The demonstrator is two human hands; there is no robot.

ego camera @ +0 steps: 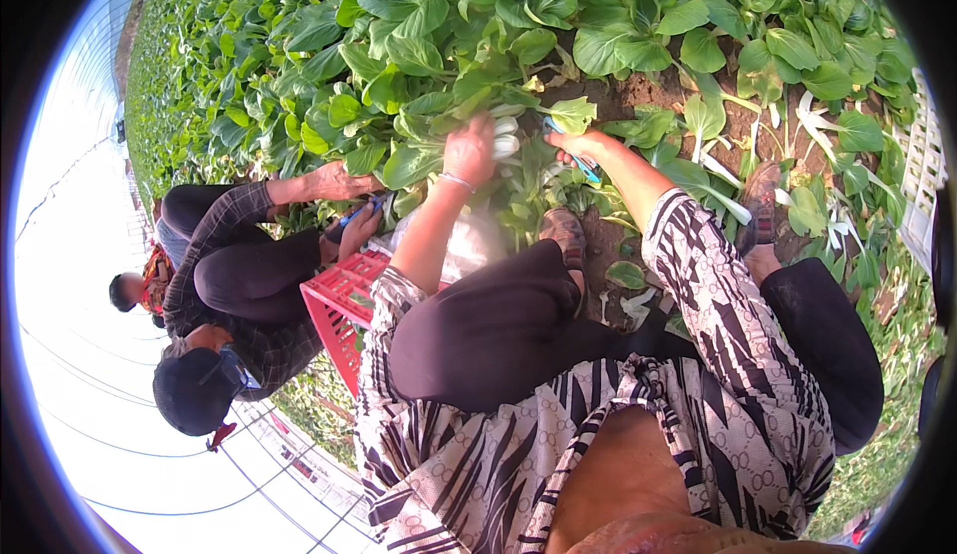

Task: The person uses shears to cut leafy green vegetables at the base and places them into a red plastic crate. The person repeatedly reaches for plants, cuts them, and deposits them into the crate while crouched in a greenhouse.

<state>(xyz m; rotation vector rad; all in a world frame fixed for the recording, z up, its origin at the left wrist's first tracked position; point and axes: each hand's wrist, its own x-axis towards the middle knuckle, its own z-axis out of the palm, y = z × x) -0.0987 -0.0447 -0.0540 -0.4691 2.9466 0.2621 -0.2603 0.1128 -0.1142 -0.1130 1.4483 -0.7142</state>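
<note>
My left hand (pixel 469 151) grips a head of bok choy by its lower leaves. The white stem bases (pixel 506 139) of this plant point right, towards my other hand. In my right hand (pixel 579 144) is a blue-handled cutting tool (pixel 589 172), perhaps scissors; its working end is hard to make out. A loose green leaf (pixel 573 114) lies close above this hand. Trimmed leaves with pale stalks (pixel 721 199) are scattered on the brown soil to the right. Dense bok choy plants (pixel 419 23) stand in front of both hands.
A red plastic crate (pixel 336 296) with whitish sheeting (pixel 478 243) beside it stands left of my knee. A co-worker (pixel 239 277) squats there, holding a blue-handled tool (pixel 355 211). Another person (pixel 146 285) is farther off. At the right edge is a white crate (pixel 921 172).
</note>
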